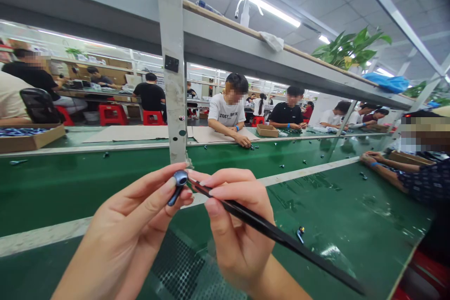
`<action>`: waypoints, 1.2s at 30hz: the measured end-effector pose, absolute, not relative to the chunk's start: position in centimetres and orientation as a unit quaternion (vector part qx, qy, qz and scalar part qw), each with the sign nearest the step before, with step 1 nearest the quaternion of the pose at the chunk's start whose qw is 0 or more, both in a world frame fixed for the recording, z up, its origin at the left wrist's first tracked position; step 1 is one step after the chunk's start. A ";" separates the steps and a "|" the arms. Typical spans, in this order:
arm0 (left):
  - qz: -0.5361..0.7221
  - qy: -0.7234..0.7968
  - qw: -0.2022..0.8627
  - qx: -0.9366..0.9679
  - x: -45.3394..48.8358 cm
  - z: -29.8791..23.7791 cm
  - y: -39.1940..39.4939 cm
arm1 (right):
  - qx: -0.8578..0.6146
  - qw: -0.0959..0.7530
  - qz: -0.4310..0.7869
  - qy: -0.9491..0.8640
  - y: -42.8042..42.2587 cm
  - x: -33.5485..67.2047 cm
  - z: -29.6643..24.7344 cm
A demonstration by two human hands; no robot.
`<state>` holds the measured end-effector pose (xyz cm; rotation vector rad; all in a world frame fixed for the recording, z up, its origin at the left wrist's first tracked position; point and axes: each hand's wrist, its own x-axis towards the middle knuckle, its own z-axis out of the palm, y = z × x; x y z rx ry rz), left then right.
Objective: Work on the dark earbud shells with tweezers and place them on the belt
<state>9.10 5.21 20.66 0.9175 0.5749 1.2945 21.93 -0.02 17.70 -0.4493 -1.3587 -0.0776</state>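
My left hand (pixel 130 229) pinches a small dark blue earbud (pixel 180 178) between thumb and fingers, its stem pointing down and to the left. My right hand (pixel 235 229) grips long black tweezers (pixel 270 227), and their tip reaches the earbud's near side. Both hands are raised above the green workbench (pixel 351 225). Another small earbud (pixel 300 233) lies on the green surface below my right hand. The hands hide part of the bench's white centre strip (pixel 59 234).
A grey metal upright (pixel 171 65) and a long shelf (pixel 225 33) stand beyond my hands. Small dark parts lie scattered on the bench. A co-worker's arms (pixel 383 168) rest at the right, near a cardboard tray (pixel 409 158). Several people sit working across the bench.
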 end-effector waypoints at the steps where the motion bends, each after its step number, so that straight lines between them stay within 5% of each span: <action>1: 0.571 0.249 0.664 0.413 9.1 20.6 5.4 | -0.207 0.755 -0.025 -0.622 0.0 21.9 17.6; 12: 0.609 0.219 0.607 0.461 8.8 19.9 5.3 | -0.188 0.765 0.038 -0.615 0.0 21.8 17.4; 25: 0.677 0.149 0.464 0.552 9.1 18.8 5.4 | -0.173 0.770 -0.022 -0.613 0.3 22.1 17.6; 36: 0.643 0.148 0.531 0.532 9.4 19.8 5.1 | -0.184 0.774 -0.026 -0.605 0.5 21.9 17.9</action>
